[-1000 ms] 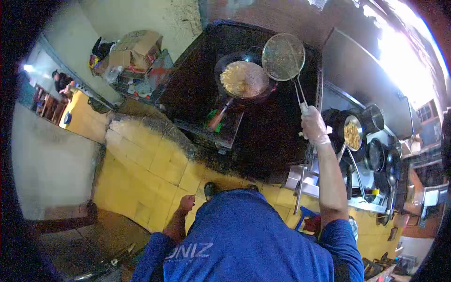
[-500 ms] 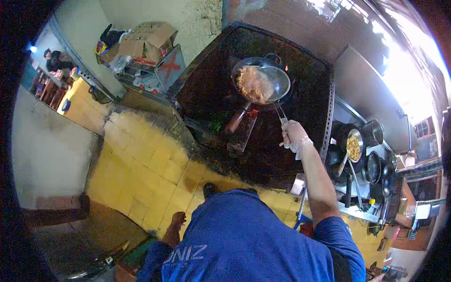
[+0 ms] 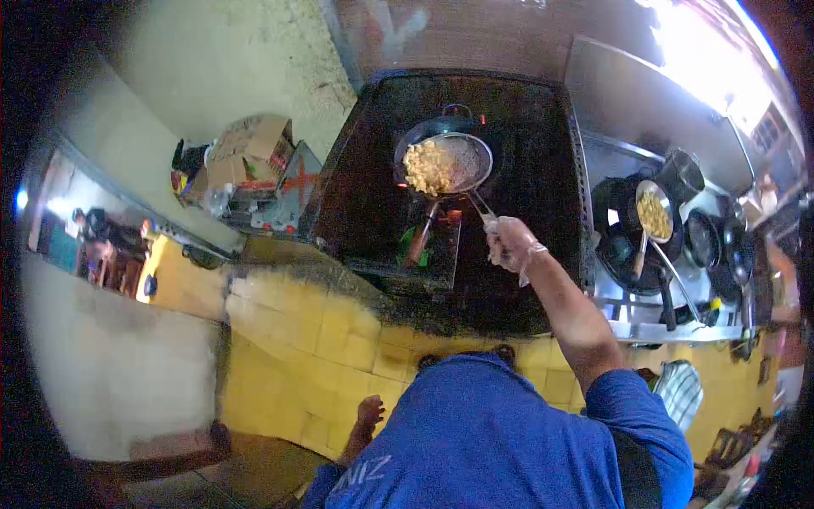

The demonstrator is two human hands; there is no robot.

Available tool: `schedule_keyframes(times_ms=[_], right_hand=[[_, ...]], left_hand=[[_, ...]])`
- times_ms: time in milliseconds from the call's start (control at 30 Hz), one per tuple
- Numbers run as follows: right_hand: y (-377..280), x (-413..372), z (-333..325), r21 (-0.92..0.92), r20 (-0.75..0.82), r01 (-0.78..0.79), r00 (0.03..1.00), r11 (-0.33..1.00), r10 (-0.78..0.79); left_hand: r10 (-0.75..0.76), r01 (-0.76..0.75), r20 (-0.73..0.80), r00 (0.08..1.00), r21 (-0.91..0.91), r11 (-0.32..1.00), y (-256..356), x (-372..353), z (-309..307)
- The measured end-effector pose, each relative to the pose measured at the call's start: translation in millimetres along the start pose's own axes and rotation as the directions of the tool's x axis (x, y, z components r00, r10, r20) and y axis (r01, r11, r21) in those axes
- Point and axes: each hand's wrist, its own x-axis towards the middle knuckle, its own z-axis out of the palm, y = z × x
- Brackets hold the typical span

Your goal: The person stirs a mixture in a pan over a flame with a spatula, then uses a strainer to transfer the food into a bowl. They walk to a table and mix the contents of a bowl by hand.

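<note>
My right hand [image 3: 510, 244], in a clear plastic glove, grips the handle of a round mesh strainer [image 3: 468, 159]. The strainer is over a dark wok [image 3: 415, 136] on the black stove. Golden-brown food pieces [image 3: 428, 170] are heaped at its left side; whether they all lie in the mesh cannot be made out. The wok's brown handle [image 3: 419, 246] points toward me, untouched. My left hand [image 3: 370, 411] hangs low beside my body above the yellow floor, fingers loosely bent and apart, holding nothing.
On the right counter, a second strainer [image 3: 655, 214] holds similar food over a dark pan, near a metal pot [image 3: 681, 176] and several pans. Cardboard boxes [image 3: 250, 153] stand left of the stove [image 3: 526, 110]. A person [image 3: 97, 229] is in the far-left doorway.
My view has shifted and turned, so the surroundings sit differently. The food, smeared by motion earlier, now shows as a distinct heap at the left. My right hand keeps its grip on the strainer.
</note>
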Motion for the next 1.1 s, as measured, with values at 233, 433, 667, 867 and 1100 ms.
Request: schedule_keyframes(times_ms=[233,433,667,867,1100], right_hand=[[8,-3,-12,0.278,0.128,-0.050,0.992,0.959,0.014],[9,-18,-21,0.206,0.130,0.038,0.989,0.978,-0.066],[-24,-31,-31,-0.093,0.008,0.196,0.981,0.976,-0.196],[-16,13,-65,-0.381,0.063,0.342,0.936,0.859,-0.345],[-14,9,-58,-0.285,0.301,0.281,0.934,0.916,-0.193]], left_hand=[[-0.177,0.045,0.183,0.967,0.561,0.827,-32,18,1],[-0.532,0.469,-0.085,0.843,-0.371,0.802,-8,-11,21],[-0.549,0.520,0.054,0.834,-0.412,0.749,3,-15,24],[-0.411,0.412,-0.110,0.905,-0.011,0.911,44,-27,42],[-0.536,0.533,0.053,0.842,-0.232,0.814,-6,-19,33]])
